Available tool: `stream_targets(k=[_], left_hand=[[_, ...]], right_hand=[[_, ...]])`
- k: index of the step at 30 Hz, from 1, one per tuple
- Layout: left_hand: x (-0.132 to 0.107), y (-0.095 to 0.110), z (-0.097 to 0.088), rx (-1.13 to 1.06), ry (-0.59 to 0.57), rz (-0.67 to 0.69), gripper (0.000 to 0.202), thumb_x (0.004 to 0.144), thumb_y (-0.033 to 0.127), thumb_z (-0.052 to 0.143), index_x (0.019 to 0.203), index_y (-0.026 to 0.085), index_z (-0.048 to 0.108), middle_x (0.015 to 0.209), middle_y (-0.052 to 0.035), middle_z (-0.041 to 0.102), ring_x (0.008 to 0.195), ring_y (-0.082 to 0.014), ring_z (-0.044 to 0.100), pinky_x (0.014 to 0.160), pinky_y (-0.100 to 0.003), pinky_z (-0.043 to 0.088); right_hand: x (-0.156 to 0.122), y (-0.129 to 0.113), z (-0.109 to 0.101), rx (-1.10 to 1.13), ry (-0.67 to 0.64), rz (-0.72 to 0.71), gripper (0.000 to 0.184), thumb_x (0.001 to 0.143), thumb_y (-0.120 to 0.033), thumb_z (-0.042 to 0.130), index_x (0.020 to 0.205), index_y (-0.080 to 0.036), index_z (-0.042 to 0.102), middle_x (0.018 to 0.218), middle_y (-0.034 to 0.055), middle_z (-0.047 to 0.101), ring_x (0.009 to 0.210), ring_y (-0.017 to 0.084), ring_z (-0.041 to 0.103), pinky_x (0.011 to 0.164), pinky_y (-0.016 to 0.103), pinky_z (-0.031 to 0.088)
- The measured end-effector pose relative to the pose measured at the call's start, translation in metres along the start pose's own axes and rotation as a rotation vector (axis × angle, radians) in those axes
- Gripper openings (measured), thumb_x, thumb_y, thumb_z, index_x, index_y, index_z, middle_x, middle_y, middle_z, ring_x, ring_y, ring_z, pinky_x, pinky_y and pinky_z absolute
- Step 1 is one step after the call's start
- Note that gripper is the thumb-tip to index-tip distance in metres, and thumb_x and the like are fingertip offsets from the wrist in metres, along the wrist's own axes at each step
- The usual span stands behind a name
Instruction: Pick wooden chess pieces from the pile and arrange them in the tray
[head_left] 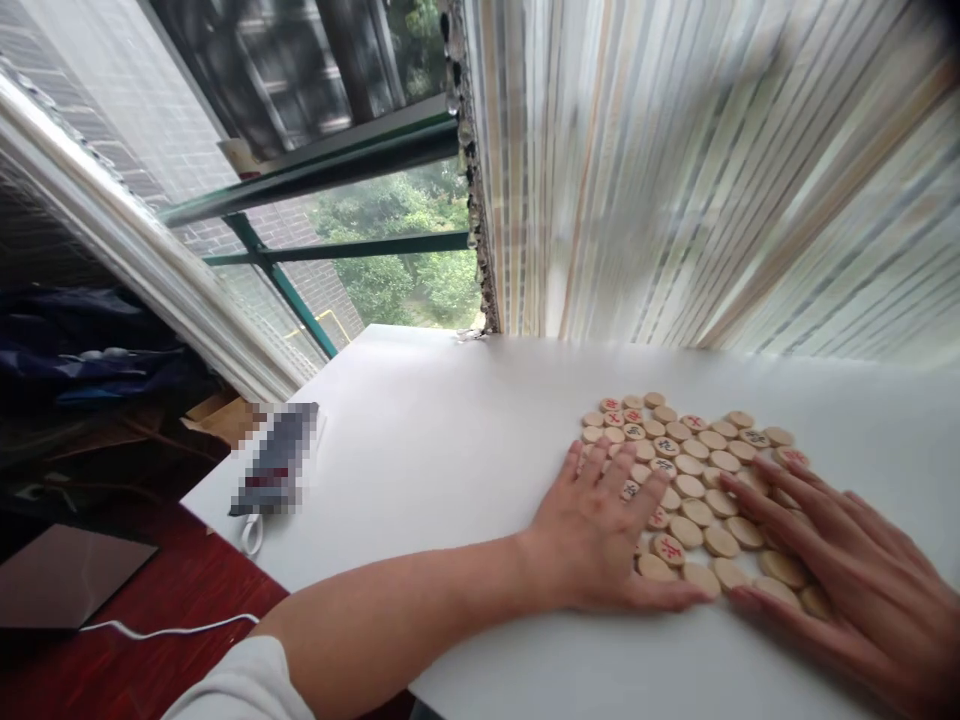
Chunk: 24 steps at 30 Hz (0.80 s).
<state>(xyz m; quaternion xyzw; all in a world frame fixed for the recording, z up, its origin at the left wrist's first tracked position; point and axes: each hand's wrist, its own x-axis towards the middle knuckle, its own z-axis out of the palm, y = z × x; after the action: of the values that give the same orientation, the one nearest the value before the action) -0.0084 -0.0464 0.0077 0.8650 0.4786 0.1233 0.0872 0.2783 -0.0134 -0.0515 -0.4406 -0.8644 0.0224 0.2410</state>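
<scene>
Several round wooden chess discs [694, 470], some with red or dark characters, lie packed together flat on a white table [450, 450]. My left hand [600, 540] lies flat with fingers stretched out, resting on the left side of the cluster. My right hand [840, 560] also lies flat with fingers spread, covering the right and near discs. Both hands flank the pile; neither grips a disc.
A blurred-out dark object [277, 460] with a white loop lies at the table's left edge. A striped curtain [712, 170] hangs behind the table, beside a window [360, 240]. A white cable [165, 630] and a dark flat thing [67, 575] rest on the red floor.
</scene>
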Motion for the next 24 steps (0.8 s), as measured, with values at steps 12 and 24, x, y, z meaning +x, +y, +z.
stream_targets(k=[12, 24], left_hand=[[0.037, -0.055, -0.033, -0.093, -0.017, -0.17, 0.081, 0.107, 0.067, 0.023, 0.166, 0.011, 0.031, 0.174, -0.0201, 0.029, 0.163, -0.0323, 0.025, 0.131, -0.052, 0.024], [0.121, -0.055, -0.021, -0.014, -0.165, 0.105, 0.077, 0.107, 0.066, 0.03, 0.167, 0.018, 0.032, 0.175, -0.0164, 0.027, 0.163, -0.0306, 0.025, 0.131, -0.053, 0.019]], right_hand=[[0.047, 0.027, -0.058, 0.134, -0.232, 0.326, 0.084, 0.103, -0.075, 0.031, 0.169, -0.023, 0.024, 0.175, 0.0167, 0.028, 0.162, 0.035, 0.026, 0.129, 0.059, 0.027], [0.122, 0.008, -0.032, 0.145, -0.414, 0.135, 0.096, 0.095, -0.087, 0.034, 0.17, -0.027, 0.027, 0.177, 0.0117, 0.024, 0.165, 0.036, 0.016, 0.133, 0.057, 0.012]])
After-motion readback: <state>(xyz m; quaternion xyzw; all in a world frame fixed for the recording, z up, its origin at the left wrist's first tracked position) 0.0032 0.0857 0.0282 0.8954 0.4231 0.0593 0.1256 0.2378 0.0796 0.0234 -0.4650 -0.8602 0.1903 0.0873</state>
